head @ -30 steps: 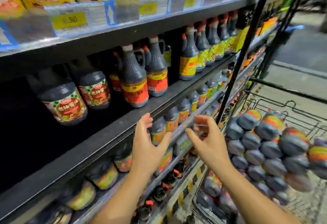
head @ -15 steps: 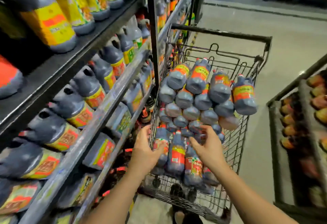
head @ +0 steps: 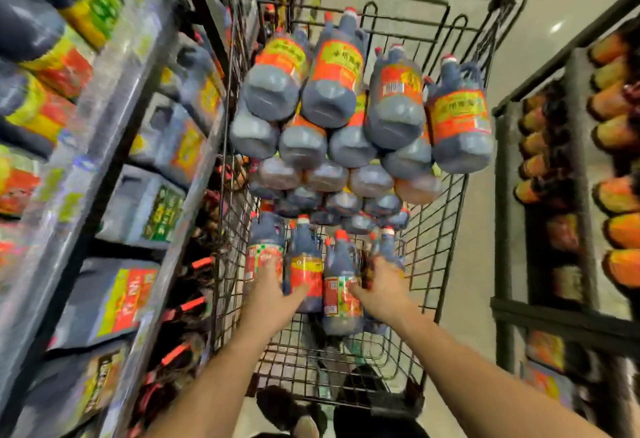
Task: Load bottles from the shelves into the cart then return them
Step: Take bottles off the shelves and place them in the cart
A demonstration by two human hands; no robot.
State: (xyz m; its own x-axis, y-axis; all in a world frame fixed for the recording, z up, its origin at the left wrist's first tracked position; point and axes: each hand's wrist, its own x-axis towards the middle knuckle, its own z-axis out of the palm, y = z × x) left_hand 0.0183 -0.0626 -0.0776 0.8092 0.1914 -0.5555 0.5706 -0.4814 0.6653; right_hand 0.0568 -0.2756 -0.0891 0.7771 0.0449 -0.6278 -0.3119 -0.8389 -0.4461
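We see a black wire cart piled with dark sauce bottles that lie on their sides, bases toward us, orange-and-yellow labels facing up. Nearer us, four red-capped bottles sit side by side in the cart, caps pointing away. The shelves just left of the cart hold more dark, blurred bottles.

Blurry, unreadable shelf bottles

No wording I can truly read, red characters on the yellow band of a top bottle in my cart too blurred to make out, a barcode on the neighbouring bottle, digits illegible, labels on the shelf bottles smeared.
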